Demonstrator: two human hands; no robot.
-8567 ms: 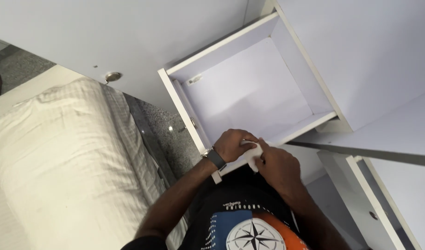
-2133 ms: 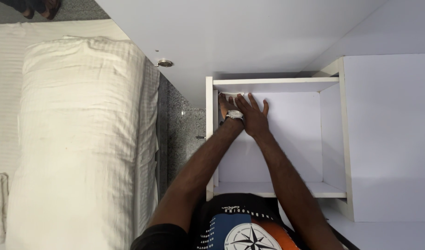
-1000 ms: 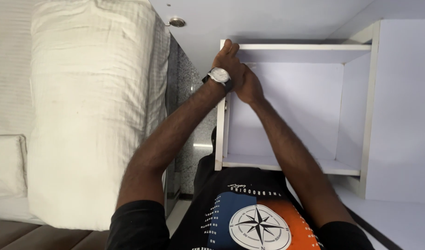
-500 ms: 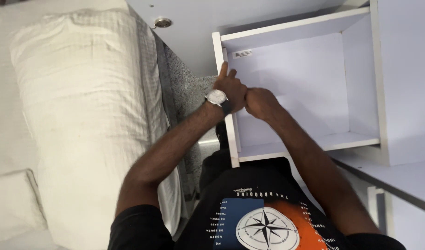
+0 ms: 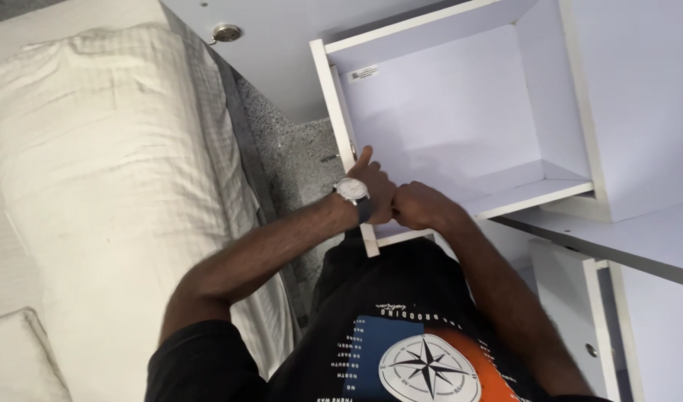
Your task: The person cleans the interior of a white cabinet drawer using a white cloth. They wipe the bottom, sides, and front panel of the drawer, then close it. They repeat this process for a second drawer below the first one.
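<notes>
Drawer (image 5: 460, 126): a white open box, pulled out from white cabinetry, empty inside apart from a small label near its far corner. It lies just ahead of the person's torso, with its near left corner under both hands.

Left hand (image 5: 371, 190): it rests on the drawer's left side panel at the near end, thumb raised along the panel edge, fingers curled. A watch (image 5: 350, 190) sits on the wrist. Right hand (image 5: 417, 207): closed into a loose fist, pressed against the left hand at the same corner. Whether either hand pinches a small item between them cannot be told; the contact point is hidden by the knuckles.

Judgement on the work at that corner: it is best done with the left hand bracing the side panel steady while the right works close in, wrists kept low so the panel does not rack sideways. Pressure should run along the panel, not across it, as the thin wall looks liable to flex.

Edges and room: the left panel runs close beside a speckled floor strip (image 5: 297, 156), with a bed (image 5: 96, 171) just beyond, so the left elbow has little space. To the right, a cabinet shelf (image 5: 617, 234) juts near the right forearm. Open room is inside the drawer and above it.
</notes>
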